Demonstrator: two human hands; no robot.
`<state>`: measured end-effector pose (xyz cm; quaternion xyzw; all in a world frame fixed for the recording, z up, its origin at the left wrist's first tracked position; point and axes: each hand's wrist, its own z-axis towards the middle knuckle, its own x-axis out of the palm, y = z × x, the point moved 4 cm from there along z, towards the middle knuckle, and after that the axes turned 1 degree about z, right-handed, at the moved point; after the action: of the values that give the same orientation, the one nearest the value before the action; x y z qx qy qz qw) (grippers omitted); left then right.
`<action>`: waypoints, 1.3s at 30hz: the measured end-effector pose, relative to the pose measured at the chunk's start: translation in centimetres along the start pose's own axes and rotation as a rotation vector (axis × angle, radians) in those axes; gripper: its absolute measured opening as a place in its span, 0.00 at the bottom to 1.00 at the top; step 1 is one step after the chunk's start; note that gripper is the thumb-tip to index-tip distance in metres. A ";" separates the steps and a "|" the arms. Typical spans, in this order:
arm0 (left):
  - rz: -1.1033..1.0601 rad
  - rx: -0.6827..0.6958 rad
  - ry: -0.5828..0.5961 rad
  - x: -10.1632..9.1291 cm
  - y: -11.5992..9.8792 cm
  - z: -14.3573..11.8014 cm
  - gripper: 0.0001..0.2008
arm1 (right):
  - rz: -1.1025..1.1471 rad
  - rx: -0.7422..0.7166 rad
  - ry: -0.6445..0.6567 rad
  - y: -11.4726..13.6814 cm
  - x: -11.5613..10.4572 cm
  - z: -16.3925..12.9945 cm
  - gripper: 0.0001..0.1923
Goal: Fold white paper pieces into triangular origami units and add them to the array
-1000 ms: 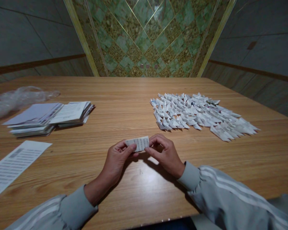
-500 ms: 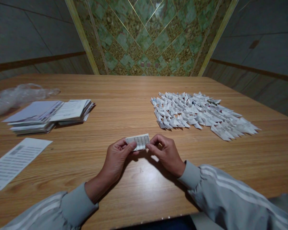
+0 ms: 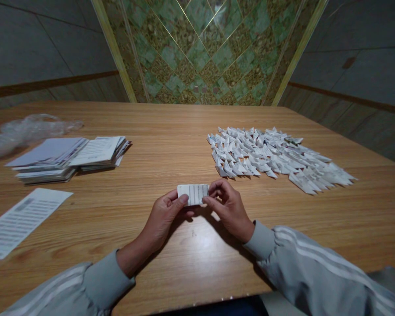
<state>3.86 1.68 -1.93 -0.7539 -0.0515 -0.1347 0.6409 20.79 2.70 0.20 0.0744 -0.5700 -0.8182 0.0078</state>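
Folded paper strip (image 3: 193,194) shifted slightly right, right hand (image 3: 228,210) fingers curled closer over its end

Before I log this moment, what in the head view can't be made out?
- Paper slip: the print is too small to read; both ends are covered by the left hand and right hand.
- Folded pieces: too many overlap to count.
- Plastic wrap: cut off by the left edge, blurred.
- Printed sheet: runs past the left edge, text illegible.
- Paper stacks: lower sheets hidden by those on top.
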 end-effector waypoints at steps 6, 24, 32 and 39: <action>0.145 -0.028 -0.009 -0.1 0.1 -0.2 0.17 | -0.003 0.005 0.011 -0.1 0.1 -0.1 0.07; 0.242 0.064 -0.051 -0.6 -0.5 -0.3 0.14 | 0.063 0.171 0.148 -0.9 0.4 -0.1 0.15; 0.206 0.053 -0.028 -1.3 -0.4 0.7 0.15 | -0.052 0.110 0.112 -0.9 -0.5 -0.1 0.14; 0.197 0.068 -0.027 -1.6 -0.6 0.5 0.14 | 0.099 0.166 0.172 -1.1 -0.3 -0.1 0.14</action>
<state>2.20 2.43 -1.89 -0.7349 0.0096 -0.0589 0.6756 21.22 3.03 -0.85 0.1164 -0.6360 -0.7574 0.0910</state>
